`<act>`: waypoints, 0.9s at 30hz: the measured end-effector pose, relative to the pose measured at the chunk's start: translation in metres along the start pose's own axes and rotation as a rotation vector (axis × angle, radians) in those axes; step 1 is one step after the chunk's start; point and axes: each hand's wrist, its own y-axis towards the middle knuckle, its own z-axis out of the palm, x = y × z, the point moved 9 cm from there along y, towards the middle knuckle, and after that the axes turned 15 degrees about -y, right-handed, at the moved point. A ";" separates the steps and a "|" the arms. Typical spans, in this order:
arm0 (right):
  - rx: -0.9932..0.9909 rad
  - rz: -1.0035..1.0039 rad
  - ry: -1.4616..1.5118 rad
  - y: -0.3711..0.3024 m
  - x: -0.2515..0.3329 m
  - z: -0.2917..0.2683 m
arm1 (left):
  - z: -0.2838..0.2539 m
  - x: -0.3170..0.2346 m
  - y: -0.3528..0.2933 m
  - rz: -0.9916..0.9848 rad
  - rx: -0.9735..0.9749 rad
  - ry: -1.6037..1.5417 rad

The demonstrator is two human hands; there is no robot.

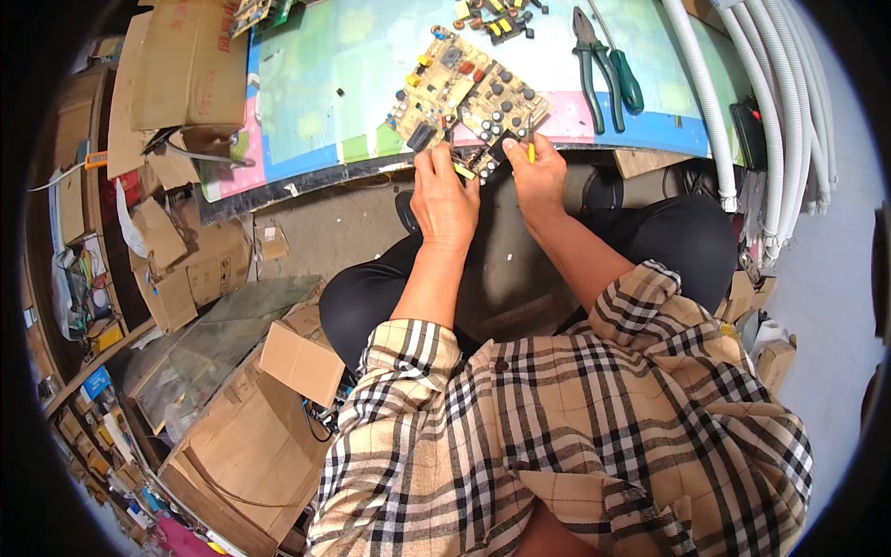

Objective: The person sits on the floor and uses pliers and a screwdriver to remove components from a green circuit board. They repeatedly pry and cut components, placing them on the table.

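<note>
Just beyond the fingers of both hands, a tan, angular circuit board [464, 88], roughly studded with round and boxy components [424, 60], is slanted across the smooth, multicoloured surface [306, 102]. A slim, yellow-handled tool [531, 153] is pinched in the right hand [541, 178]; the left hand's [445, 197] fingers are curled at the near edge, their grip unclear.

From the circuit-board assembly [501, 97], lateral passage across the bench [311, 56] runs toward 9 o'clock, past one small black piece [340, 92]. Obstructions: loose components [501, 23], 1 o'clock; pliers [587, 84], screwdriver [629, 84], 3 o'clock; white tube [707, 93] beyond.
</note>
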 end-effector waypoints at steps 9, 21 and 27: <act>0.032 -0.036 -0.245 0.004 0.000 -0.003 | 0.009 0.022 0.001 -0.049 0.022 -0.168; 0.571 0.089 -0.410 -0.021 0.005 -0.002 | 0.017 0.037 -0.018 0.025 -0.059 -0.163; 0.561 -0.326 -1.063 -0.040 0.032 0.011 | 0.019 0.045 -0.024 0.075 -0.053 -0.162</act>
